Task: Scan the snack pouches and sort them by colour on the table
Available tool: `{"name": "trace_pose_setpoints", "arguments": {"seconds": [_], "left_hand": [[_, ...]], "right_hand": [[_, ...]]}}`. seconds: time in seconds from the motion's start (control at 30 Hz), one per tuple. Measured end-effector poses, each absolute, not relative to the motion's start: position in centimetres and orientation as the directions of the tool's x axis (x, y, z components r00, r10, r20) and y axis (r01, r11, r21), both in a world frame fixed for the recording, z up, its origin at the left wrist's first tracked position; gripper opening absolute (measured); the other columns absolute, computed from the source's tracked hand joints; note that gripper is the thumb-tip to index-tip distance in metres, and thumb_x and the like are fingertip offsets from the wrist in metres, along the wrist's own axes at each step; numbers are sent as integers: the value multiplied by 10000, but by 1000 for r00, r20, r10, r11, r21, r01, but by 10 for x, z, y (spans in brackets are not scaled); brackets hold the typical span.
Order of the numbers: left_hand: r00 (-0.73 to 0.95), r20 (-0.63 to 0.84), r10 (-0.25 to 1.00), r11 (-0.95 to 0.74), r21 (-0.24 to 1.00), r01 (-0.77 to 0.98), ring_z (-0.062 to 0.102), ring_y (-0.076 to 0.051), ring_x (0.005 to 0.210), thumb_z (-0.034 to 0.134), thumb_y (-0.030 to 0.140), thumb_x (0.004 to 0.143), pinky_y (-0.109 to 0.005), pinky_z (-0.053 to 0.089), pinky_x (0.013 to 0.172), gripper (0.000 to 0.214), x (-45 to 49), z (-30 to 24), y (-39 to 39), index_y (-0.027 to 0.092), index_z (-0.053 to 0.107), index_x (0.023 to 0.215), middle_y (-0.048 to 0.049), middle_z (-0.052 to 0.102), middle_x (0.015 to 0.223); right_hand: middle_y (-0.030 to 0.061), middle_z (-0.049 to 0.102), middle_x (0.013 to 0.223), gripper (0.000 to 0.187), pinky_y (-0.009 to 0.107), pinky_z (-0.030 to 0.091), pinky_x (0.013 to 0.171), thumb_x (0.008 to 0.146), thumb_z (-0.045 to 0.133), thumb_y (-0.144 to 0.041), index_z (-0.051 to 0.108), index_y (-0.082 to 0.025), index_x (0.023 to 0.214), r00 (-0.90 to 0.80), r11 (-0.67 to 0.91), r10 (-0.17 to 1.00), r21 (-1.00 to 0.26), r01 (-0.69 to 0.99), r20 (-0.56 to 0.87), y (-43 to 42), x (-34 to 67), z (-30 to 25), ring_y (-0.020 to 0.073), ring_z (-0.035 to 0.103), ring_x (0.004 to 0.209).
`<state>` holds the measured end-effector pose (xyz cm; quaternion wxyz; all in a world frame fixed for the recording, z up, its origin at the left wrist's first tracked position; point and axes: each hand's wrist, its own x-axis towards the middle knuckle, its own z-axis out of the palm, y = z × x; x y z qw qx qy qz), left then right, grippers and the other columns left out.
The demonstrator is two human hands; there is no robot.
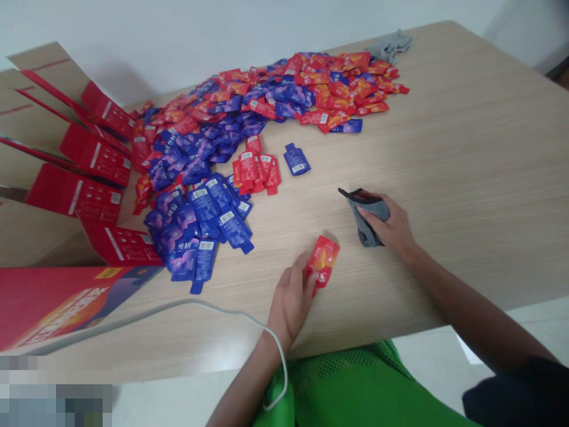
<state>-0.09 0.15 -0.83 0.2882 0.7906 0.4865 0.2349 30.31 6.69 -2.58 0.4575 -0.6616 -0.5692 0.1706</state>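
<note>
Near the table's front edge, my left hand is closed on a red pouch with an orange print, held by its lower left side just over the tabletop. To the right, my right hand grips a folded grey cloth with a dark edge. A single blue pouch lies alone beyond my hands. Beside it is a small group of red pouches, barcodes up. Closer on the left, blue pouches overlap in a spread pile.
A long heap of mixed red and blue pouches runs along the wall. Another grey cloth lies at its far right end. Open red cartons stand on the left. A white cable crosses the front of the table over my left forearm.
</note>
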Motion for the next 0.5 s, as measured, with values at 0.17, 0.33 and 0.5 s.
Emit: {"name": "trace_pose_setpoints", "arguments": {"seconds": [0.17,0.33,0.5], "left_hand": [[556,246,794,-602,442,665,501,-346,1431,658,285,1017,-579,487,1168,420,-15,-18,-13,201,587,1423,-162,523,1554],[651,324,686,-725,380,575,592,-295,1335,677,267,1012,-480,594,1082,362,-36,-32,-39,206,649,1368,-139,622,1423],[724,378,578,-812,357,462,568,-280,1408,655,253,1033,-446,593,1110,394,-43,-34,-49,152,608,1411,-133,646,1441]], "right_hand": [[60,761,1264,447,543,555,1014,896,724,-482,694,-289,1298,283,68,911,-789,611,299,67,303,-27,322,715,1143],[71,767,1241,443,531,564,989,894,729,-467,690,-273,1290,257,92,909,-761,642,328,69,304,-31,319,723,1119],[88,754,1222,454,520,562,966,881,725,-403,647,-263,1306,107,227,897,-655,721,429,67,298,-21,322,712,1109]]}}
